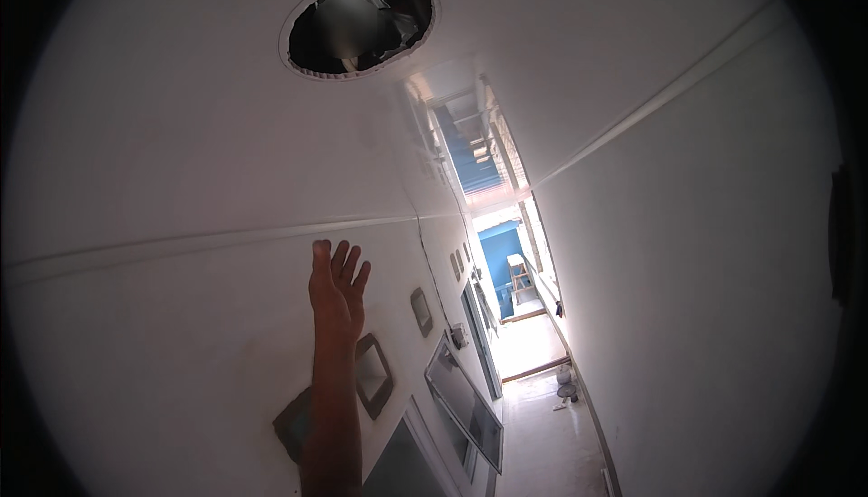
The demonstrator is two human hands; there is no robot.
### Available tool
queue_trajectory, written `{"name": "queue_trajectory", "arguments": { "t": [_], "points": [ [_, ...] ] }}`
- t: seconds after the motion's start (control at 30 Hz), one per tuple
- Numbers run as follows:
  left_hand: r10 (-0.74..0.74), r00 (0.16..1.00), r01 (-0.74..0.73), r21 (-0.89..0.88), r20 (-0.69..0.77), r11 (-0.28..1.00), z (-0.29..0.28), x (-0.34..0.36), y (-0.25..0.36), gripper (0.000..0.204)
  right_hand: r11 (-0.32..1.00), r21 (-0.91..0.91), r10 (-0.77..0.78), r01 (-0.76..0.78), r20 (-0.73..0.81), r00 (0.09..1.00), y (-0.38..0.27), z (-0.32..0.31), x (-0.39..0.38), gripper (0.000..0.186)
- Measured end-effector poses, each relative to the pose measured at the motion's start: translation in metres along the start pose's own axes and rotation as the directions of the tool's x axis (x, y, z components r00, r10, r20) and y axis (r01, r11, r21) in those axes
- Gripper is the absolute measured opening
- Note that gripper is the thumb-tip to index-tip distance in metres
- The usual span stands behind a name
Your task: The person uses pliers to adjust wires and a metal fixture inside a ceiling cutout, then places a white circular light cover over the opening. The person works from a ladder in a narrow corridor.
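My left hand (337, 284) is raised on a bare forearm from the lower edge, left of centre, with its fingers apart and nothing visibly held. It appears against the white wall (199, 334), a little below the seam where wall meets ceiling (181, 108); whether it touches anything I cannot tell. Higher up, a round hole with a ragged rim (359, 25) opens in the ceiling, with dark space and a blurred pale shape inside that I cannot make out. Square cut-outs (373, 375) show in the wall behind my forearm. My right hand is out of view.
A narrow corridor (542, 416) runs to a bright end with a blue wall and a wooden stepladder (517, 271). An open framed window pane (461, 402) juts from the left wall. A thin cable runs along that wall. Small objects (565, 388) lie by the right wall.
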State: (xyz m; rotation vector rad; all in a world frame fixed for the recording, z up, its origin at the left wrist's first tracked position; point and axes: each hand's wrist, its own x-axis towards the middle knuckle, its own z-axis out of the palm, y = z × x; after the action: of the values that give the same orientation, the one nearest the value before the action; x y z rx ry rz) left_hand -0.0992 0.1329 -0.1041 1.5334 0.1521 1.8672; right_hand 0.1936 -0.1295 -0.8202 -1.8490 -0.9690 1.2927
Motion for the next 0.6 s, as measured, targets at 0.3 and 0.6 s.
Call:
{"name": "queue_trajectory", "arguments": {
  "t": [0.3, 0.6],
  "points": [
    [0.097, 0.994, -0.076, -0.355, 0.042, 0.932, 0.128, 0.092, 0.063, 0.141, 0.997, 0.077, -0.003, 0.011, -0.101, 0.995, -0.009, 0.005, -0.021, 0.032],
    [0.114, 0.987, -0.073, -0.315, 0.115, 0.946, 0.124, 0.083, 0.064, 0.140, 0.982, 0.137, -0.094, 0.132, -0.254, 0.963, -0.043, -0.014, -0.036, 0.031]
  ]
}}
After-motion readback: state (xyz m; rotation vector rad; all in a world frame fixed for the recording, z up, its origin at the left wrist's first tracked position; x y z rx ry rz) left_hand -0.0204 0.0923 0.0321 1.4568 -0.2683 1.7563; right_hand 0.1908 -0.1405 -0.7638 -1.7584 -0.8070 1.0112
